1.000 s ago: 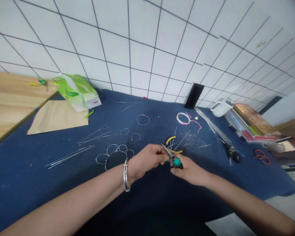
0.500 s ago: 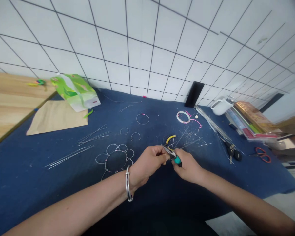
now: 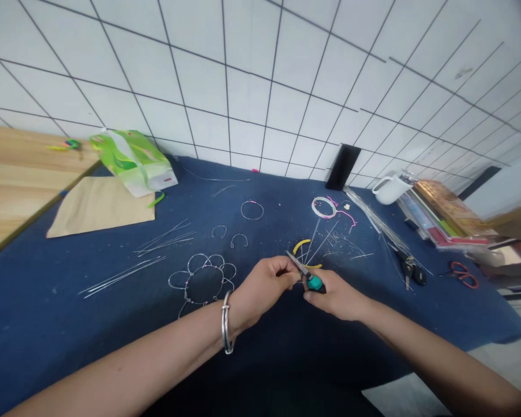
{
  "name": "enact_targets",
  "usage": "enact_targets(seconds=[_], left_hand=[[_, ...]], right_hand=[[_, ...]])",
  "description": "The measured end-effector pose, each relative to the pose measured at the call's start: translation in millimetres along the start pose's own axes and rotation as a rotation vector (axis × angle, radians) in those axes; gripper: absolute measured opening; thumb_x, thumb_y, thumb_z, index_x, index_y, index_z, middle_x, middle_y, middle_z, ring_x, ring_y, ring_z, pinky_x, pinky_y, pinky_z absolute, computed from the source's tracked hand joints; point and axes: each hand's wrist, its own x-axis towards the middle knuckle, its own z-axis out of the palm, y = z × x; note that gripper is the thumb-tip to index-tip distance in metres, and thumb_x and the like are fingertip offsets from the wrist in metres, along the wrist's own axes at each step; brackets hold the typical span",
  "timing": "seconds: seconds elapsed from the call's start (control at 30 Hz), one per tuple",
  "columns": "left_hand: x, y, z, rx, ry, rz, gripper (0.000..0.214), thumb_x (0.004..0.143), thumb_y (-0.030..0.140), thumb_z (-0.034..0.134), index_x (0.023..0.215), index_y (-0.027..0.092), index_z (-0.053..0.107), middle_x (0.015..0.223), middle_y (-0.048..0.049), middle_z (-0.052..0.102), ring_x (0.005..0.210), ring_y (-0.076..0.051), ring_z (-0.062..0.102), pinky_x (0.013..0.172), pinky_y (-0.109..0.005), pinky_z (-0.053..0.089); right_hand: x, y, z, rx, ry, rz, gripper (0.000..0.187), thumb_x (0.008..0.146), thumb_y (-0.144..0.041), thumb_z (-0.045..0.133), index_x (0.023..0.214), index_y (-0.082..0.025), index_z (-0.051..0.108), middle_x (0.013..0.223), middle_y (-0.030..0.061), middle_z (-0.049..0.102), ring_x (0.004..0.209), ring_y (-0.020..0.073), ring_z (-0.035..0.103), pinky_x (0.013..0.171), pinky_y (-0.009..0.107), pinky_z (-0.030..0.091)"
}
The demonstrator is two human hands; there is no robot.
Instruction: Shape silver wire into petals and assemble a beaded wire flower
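Note:
My right hand [image 3: 336, 294] is closed round long-nose pliers [image 3: 313, 282] with teal-and-black handles, their jaws pointing up and left. My left hand [image 3: 267, 284], a silver bangle on its wrist, pinches a thin wire [image 3: 301, 282] right beside the jaws. Most of that wire is hidden by the fingers. Just behind the hands lies a yellow-handled tool [image 3: 302, 243], partly covered. Left of my left hand a flower-shaped wire ring [image 3: 205, 284] with looped petals and small beads rests on the blue cloth [image 3: 125, 330].
Two bent wire pieces [image 3: 239, 240] and a wire hoop [image 3: 252, 210] lie ahead. Straight wires [image 3: 125, 277] are on the left. On the right are a white ring [image 3: 323, 207] with pink cord, a wire bundle [image 3: 375, 220], keys [image 3: 408, 272], red-handled scissors [image 3: 463, 274] and a white mug [image 3: 391, 189].
The pliers have turned a little in my right hand, and their jaws show more plainly above the left fingertips. A thin wire behind the hands has shifted. My left hand has hardly moved.

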Motion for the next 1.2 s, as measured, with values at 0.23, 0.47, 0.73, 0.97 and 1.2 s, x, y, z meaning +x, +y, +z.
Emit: enact_targets(seconds=[0.23,0.47,0.73,0.97,1.2], left_hand=[[0,-1,0.6,-0.039,-0.009,-0.085,0.008,0.072,0.021,0.055,0.07,0.015,0.052,0.055,0.0068,0.038,0.045,-0.005,0.024,0.045,-0.02,0.02],[2,-2,-4.7,-0.047,-0.072,-0.113,0.011,0.072,0.025,0.055,0.076,0.014,0.056,0.057,0.0061,0.042,0.043,-0.004,0.023,0.042,-0.021,0.017],[2,1,-10.9,-0.046,-0.248,-0.166,0.015,0.072,0.028,0.056,0.078,0.014,0.056,0.06,0.0053,0.045,0.041,-0.003,0.025,0.039,-0.02,0.016],[1,3,-10.5,-0.053,-0.226,-0.142,0.013,0.073,0.025,0.055,0.078,0.014,0.055,0.059,0.0057,0.045,0.04,-0.002,0.025,0.038,-0.02,0.015],[1,4,-10.8,-0.036,-0.203,-0.141,0.011,0.072,0.024,0.055,0.074,0.014,0.054,0.057,0.0061,0.044,0.04,-0.002,0.025,0.038,-0.019,0.014]], right_hand=[[1,-6,-5,-0.323,0.058,-0.034,0.01,0.072,-0.018,0.051,0.079,-0.02,0.043,0.073,-0.0013,0.051,0.069,0.0134,0.048,0.063,0.026,0.035],[-2,-8,-9,-0.159,-0.058,0.003,0.018,0.07,-0.018,0.055,0.085,-0.018,0.046,0.08,-0.0001,0.051,0.075,0.0148,0.05,0.068,0.028,0.038],[-8,-8,-8,0.029,-0.129,0.012,0.029,0.068,-0.018,0.058,0.095,-0.017,0.048,0.086,0.0007,0.051,0.075,0.014,0.048,0.066,0.027,0.039],[-9,-9,-2,0.005,-0.063,0.032,0.022,0.072,-0.019,0.055,0.094,-0.018,0.05,0.083,-0.0002,0.052,0.072,0.0127,0.048,0.065,0.025,0.038],[-9,-7,7,-0.05,-0.008,-0.017,0.01,0.076,-0.02,0.05,0.086,-0.018,0.049,0.074,-0.0025,0.048,0.065,0.0104,0.045,0.061,0.023,0.037]])
